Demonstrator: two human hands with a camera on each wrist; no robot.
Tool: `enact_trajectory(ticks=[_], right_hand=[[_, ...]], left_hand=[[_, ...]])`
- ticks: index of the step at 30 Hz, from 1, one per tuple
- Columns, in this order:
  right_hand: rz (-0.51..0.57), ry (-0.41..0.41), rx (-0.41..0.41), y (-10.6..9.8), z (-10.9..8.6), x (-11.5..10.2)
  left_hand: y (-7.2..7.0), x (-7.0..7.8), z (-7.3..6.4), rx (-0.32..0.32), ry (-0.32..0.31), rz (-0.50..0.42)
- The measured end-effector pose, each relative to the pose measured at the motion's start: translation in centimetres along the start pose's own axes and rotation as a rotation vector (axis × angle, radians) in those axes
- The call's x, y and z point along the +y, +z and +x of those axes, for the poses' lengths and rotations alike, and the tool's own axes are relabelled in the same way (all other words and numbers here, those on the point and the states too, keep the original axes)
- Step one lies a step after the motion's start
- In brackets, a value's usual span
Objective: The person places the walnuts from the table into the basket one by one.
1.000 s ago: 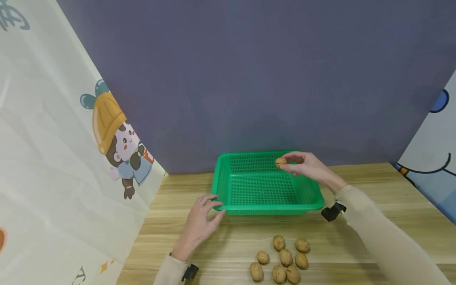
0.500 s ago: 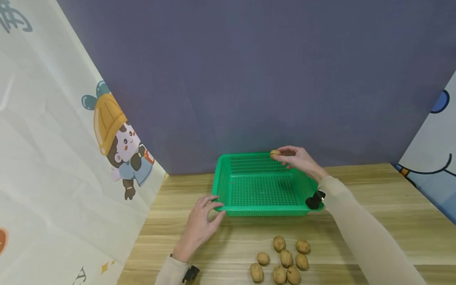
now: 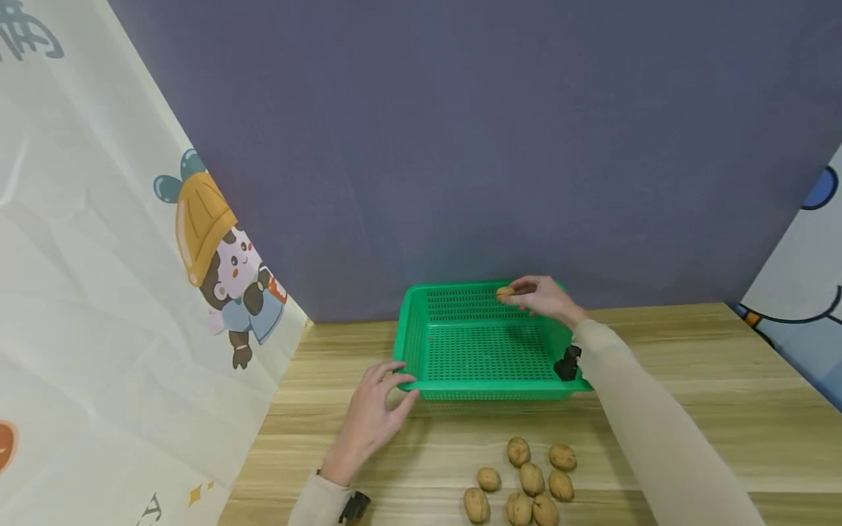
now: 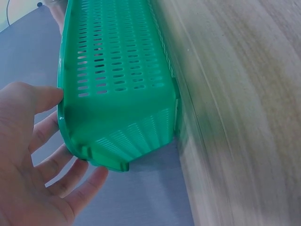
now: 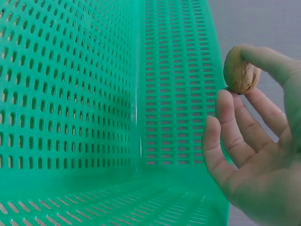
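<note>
A green perforated plastic basket (image 3: 487,384) stands on the wooden table against the dark backdrop. At its near left corner my left hand (image 3: 371,416) holds the rim, thumb (image 4: 49,98) on the front side and the other fingers round the corner. My right hand (image 3: 542,298) is over the far right part of the basket. Between thumb and fingertips it pinches a walnut (image 5: 240,70), held at rim height beside the far wall; the ring and little fingers are loosely bent. The basket floor (image 3: 483,351) shows no walnuts.
Several walnuts (image 3: 531,478) lie loosely grouped on the table (image 3: 421,467) in front of the basket. A dark backdrop (image 3: 460,146) rises right behind it. A pale printed sheet (image 3: 99,292) stands on the left, another printed panel (image 3: 816,270) on the right.
My right hand has carried the walnut left and toward the back of the basket, rising, then dipping slightly. My left hand has stayed at the basket corner.
</note>
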State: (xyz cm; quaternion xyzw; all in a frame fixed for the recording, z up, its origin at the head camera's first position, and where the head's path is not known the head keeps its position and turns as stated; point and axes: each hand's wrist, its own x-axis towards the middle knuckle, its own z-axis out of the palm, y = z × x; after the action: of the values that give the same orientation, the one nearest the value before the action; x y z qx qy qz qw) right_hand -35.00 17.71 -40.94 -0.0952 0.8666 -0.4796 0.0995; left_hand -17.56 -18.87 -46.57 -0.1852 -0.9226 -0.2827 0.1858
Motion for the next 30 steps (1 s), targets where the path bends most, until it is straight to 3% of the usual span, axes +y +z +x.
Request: enact_trajectory(ticks=[8, 18, 30], right_hand=[[-0.047, 0.026, -0.020, 0.6, 0.6, 1.7], [-0.187, -0.002, -0.165, 2.0, 0.7, 3.1], [-0.307, 0.057, -0.245, 3.0, 1.3, 3.5]], left_hand=[[0.1, 0.0, 0.1, 0.000, 0.037, -0.001], [-0.3, 0.0, 0.1, -0.005, 0.083, 0.008], [-0.7, 0.4, 0.1, -0.035, 0.071, 0.022]])
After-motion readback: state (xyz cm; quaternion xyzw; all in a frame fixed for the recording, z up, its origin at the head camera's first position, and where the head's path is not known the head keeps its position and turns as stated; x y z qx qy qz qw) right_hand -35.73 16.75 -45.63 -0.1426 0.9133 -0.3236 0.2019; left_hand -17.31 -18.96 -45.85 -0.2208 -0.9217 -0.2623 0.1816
